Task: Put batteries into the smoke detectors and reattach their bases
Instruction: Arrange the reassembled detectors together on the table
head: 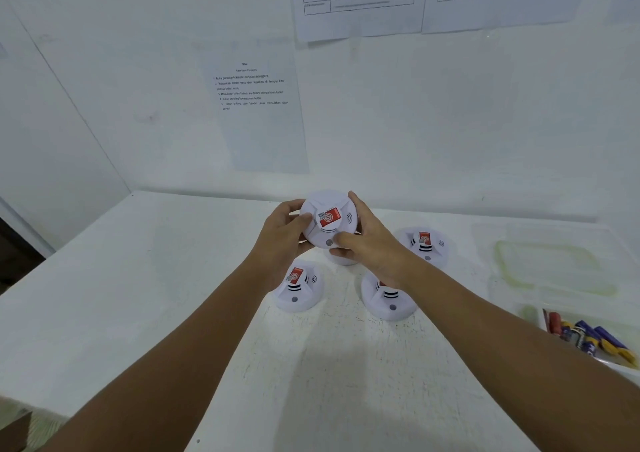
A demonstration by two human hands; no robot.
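Both hands hold a white smoke detector (pixel 328 221) with a red label up above the table, its face turned toward me. My left hand (pixel 282 231) grips its left side with curled fingers. My right hand (pixel 367 238) grips its right side and lower rim, thumb near the grey button. Three more detectors stand on the table: one front left (pixel 298 287), one front centre (pixel 388 301) partly behind my right wrist, one at the right (pixel 425 243). A white round part (pixel 341 259) lies below the held detector, mostly hidden.
A clear plastic container (pixel 604 356) at the right edge holds several purple and yellow batteries (pixel 595 339). Its clear lid (pixel 554 268) lies behind it. Printed sheets (pixel 254 105) hang on the white wall. The white table (pixel 173 278) ends at a wall corner on the left.
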